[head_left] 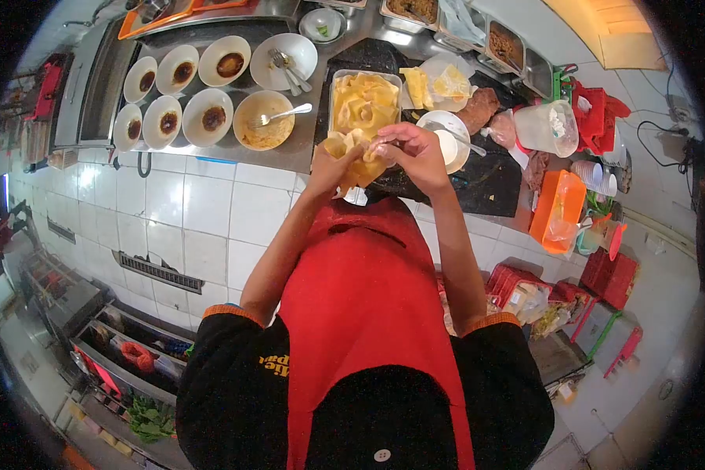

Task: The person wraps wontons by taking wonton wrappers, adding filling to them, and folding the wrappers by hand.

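My left hand (335, 167) holds a yellow dumpling wrapper (360, 171) at the counter's front edge. Close beside it, my right hand (415, 155) has its fingers pinched together at the wrapper's edge. Just beyond both hands is a clear rectangular container (330, 105) filled with folded yellow pieces. Flat yellow wrappers (417, 88) lie to the container's right, beside a plastic bag (452, 83). A white bowl (447, 139) with a utensil across it sits right of my right hand.
Several bowls with dark sauce (214, 119) stand at the left. A bowl with a fork (252, 136) is nearer. On the right are a clear tub (537, 128) and an orange basket (549, 207). Metal food trays (507, 45) line the back.
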Demonstrator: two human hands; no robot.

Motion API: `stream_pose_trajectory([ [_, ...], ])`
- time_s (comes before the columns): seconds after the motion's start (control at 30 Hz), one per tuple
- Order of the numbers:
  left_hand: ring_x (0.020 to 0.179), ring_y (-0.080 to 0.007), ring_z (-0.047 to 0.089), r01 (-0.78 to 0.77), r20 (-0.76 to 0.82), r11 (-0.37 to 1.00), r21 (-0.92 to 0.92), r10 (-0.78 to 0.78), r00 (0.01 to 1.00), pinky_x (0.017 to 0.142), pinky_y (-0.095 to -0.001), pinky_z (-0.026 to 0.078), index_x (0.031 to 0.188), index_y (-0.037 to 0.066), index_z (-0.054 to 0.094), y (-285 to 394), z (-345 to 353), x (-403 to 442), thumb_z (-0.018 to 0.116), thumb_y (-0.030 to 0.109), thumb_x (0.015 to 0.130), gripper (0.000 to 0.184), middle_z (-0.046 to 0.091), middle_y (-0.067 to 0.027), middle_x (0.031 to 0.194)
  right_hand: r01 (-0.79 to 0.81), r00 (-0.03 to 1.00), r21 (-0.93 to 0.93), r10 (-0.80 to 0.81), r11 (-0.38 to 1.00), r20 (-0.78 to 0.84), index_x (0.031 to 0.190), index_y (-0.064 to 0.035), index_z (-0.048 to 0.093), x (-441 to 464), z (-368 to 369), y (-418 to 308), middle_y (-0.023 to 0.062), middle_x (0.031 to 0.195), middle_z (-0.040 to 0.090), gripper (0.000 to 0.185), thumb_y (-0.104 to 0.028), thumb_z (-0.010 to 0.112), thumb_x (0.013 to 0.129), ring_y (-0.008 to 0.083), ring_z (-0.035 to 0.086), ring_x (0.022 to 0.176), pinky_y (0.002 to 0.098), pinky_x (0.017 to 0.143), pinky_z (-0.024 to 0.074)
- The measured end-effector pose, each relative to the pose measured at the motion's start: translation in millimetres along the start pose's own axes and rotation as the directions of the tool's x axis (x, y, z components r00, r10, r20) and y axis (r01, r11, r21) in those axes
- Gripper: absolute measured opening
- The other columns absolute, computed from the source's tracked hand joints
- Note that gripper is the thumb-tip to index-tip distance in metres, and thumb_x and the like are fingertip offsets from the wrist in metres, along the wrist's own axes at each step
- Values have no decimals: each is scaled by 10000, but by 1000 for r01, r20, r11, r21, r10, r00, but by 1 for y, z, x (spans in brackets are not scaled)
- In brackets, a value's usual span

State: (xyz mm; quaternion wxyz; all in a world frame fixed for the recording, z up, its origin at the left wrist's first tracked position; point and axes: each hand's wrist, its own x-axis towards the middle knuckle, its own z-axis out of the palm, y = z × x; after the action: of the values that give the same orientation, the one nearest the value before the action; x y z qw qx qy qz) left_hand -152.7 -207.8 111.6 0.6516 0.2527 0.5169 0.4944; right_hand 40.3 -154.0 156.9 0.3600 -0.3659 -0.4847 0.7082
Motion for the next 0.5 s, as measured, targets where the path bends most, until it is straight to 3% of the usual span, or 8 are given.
stream_pose_trajectory([
  [0.07,967,-147,692,100,13,969,227,-105,994,838,-298,567,1247,12,607,7,0,-5,731,199,965,360,711,-59,1111,22,999,-167,-15,986,45,1194,21,666,3,-2,-1,77,1082,726,284,31,723,916,147,698,1007,274,873,574],
  [0.1,967,-147,692,99,14,969,225,-105,994,838,-298,567,1247,12,607,0,-1,-3,731,199,965,360,711,-59,1111,22,999,-170,-15,985,45,1194,21,666,3,1,-4,77,1082,726,284,31,723,916,147,698,1007,274,873,574],
  [0.2,1029,-145,676,-8,67,998,57,5,998,881,-299,555,1275,11,594,-16,-5,-4,703,218,994,365,700,-63,1165,8,998,-94,-3,996,55,1148,35,688,0,15,-17,81,1091,733,247,67,703,904,150,701,1008,286,881,576],
  [0.27,1071,-139,659,41,68,999,18,-42,997,906,-300,548,1306,13,572,-12,-4,-10,688,231,1009,386,689,-62,1187,-16,999,-387,35,922,42,1157,65,669,0,16,-24,111,1067,720,274,50,728,889,152,685,1055,295,912,574],
  [0.3,1071,-139,659,40,65,999,14,-41,997,906,-300,548,1306,13,572,-14,-6,-9,688,231,1009,386,689,-62,1187,-17,998,-389,38,921,46,1157,65,669,2,15,-23,111,1067,720,274,50,728,889,152,685,1055,295,912,574],
  [0.37,1065,-136,664,43,156,996,-73,-31,987,911,-290,542,1329,17,554,-26,-13,-7,678,243,1016,406,693,-66,1168,-74,991,-601,124,796,43,1151,49,679,5,12,-19,82,1038,714,270,41,722,884,155,686,1046,291,884,567],
  [0.5,1025,-175,684,-12,147,999,-38,17,989,870,-334,588,1317,36,537,-42,-34,0,652,228,1030,364,671,-102,1207,-70,983,-506,145,860,111,1138,25,664,16,-6,22,117,937,745,296,-60,743,866,176,723,936,333,796,570],
])
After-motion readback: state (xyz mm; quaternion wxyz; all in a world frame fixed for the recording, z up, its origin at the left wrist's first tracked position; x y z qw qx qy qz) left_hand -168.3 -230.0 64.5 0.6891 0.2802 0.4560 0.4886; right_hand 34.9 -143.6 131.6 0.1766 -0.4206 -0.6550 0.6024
